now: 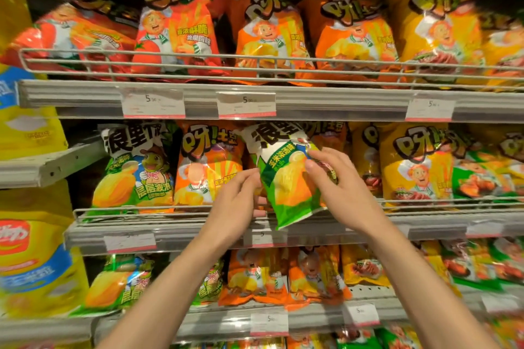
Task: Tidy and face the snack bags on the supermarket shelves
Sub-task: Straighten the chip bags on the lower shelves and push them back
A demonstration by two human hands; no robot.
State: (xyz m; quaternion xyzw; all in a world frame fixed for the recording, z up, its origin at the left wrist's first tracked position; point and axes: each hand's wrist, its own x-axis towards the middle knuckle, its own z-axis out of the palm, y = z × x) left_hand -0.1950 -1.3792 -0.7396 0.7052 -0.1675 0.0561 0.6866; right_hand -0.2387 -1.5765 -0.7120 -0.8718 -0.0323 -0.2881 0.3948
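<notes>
A green and white snack bag (283,178) is held tilted in front of the middle shelf, its lower end over the wire rail (141,211). My right hand (337,187) grips its right side, thumb on the front. My left hand (241,195) pinches its left edge. Behind it stand orange bags (207,167), and a matching green and white bag (136,167) stands at the left of the same shelf. Yellow bags (416,164) fill the right part.
The top shelf holds red bags (175,28), orange bags (354,34) and yellow bags (436,20) behind a wire rail. Price tags (246,105) hang on the shelf edges. The lower shelf (312,317) carries mixed bags. Large yellow bags (31,263) stand in the bay at left.
</notes>
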